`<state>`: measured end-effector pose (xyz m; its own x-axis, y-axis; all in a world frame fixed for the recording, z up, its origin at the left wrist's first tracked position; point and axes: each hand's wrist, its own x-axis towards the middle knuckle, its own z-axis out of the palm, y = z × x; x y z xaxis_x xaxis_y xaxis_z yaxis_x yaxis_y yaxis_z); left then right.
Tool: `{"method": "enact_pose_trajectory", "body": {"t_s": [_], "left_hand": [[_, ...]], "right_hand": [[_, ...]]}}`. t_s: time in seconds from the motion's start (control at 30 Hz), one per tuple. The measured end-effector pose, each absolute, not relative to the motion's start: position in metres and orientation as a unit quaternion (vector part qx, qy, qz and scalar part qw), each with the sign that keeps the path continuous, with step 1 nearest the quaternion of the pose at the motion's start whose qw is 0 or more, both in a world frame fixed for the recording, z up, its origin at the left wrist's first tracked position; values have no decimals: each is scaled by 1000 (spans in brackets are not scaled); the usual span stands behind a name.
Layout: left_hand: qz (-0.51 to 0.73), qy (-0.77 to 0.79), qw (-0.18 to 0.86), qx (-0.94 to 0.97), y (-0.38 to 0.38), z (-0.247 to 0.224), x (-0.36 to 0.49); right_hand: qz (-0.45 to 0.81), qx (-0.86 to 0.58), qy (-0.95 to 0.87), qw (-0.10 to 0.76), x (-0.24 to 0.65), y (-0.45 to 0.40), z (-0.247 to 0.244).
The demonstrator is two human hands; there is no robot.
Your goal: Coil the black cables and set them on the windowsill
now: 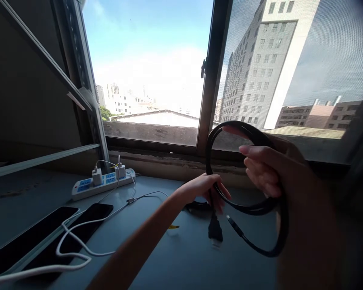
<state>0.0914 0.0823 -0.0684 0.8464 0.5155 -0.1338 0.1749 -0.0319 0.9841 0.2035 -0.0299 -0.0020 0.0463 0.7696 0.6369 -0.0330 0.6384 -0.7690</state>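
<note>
A black cable [210, 151] is wound into loops in front of me, raised over the table. My right hand [268, 169] grips the right side of the loops, with its index finger reaching along the top and its thumb bent inward. On the lower left of the coil, my left hand [207, 187] pinches the cable. Below the left hand hangs a wide black plug [215, 229] with a pale end, like an HDMI connector. A thinner black connector [235, 226] dangles to its right. More black cable [198, 205] lies on the table behind the left hand.
A white power strip [104, 186] with two chargers stands at the back left. Two dark phone-like slabs [90, 217] lie at the left, crossed by white cables [75, 254]. A small yellow piece [173, 227] is near my left forearm. A window [151, 133] rises behind the table.
</note>
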Motion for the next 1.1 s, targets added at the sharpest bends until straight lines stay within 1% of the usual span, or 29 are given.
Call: {"method": "enact_pose_trajectory", "body": {"t_s": [0.1,0.23,0.37,0.43,0.53,0.6,0.7,0.8,0.87,0.97,1.03,1.1], "left_hand": [[72,252,677,688,88,-70,91],[-17,209,694,689,92,-73,89],[-26,170,732,660,89,-74,88],[12,111,770,628,85,-72,90],[143,25,811,566,79,-67,95],[224,-29,822,523,76,-61,95],[350,-77,803,476,75,-52,88],[463,-45,738,489,79,-42,74],[500,8,688,526,84,-37,65],[512,78,635,573,88,-31,53],[501,96,630,585,88,-26,47],[485,111,642,584,86,-22,42]], "right_hand": [[246,-291,-622,684,194,-25,-4],[195,-296,-646,676,188,-21,-7],[175,-240,-680,670,187,-23,-9],[165,-215,-684,677,188,-25,-10],[161,-183,-659,711,192,-26,-7],[188,-165,-628,736,196,-23,-5],[253,-156,-582,757,203,-12,-2],[285,-185,-577,742,209,2,-2],[245,-219,-598,731,213,9,-5],[101,-270,-624,727,216,17,-11],[21,-292,-635,715,216,21,-14],[-17,-295,-658,692,215,26,-16]]}}
